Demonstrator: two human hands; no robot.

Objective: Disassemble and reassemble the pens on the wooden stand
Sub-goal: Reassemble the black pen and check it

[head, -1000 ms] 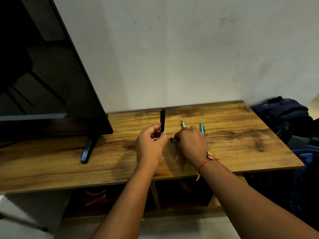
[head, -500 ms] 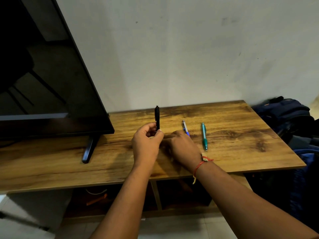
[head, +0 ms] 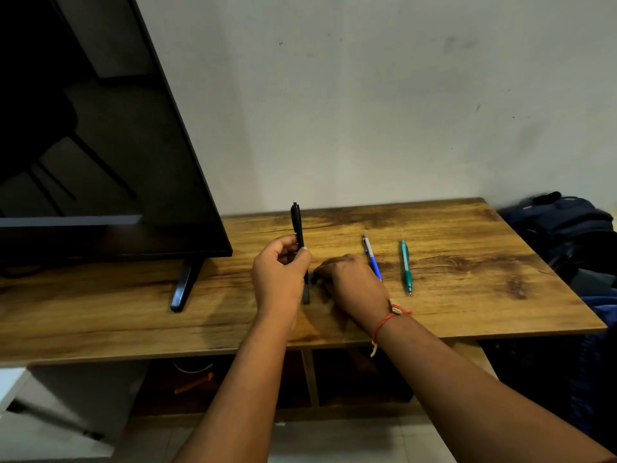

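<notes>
Hands meet right of the television [head: 100,145]: left hand [head: 280,279] pinches an upright black pen [head: 298,228]; right hand [head: 350,282] curls, contents hidden. Small loose parts could roll off the desk [head: 467,312].

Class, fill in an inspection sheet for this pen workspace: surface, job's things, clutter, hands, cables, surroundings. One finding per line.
Surface: wooden stand, brown grain top, shelves below.
Job's things: black pen held upright; blue pen and green pen lying side by side, apart, right of the hands.
Clutter: TV on the stand's left, its foot on the top.
Hands: left hand grips the black pen; right hand rests knuckles-up on the stand beside it, fingers curled, contents hidden; red thread on that wrist.
Cables: a pale loop in the left shelf, unclear.
Surroundings: pale marked wall; dark bags at right; tiled floor.
</notes>
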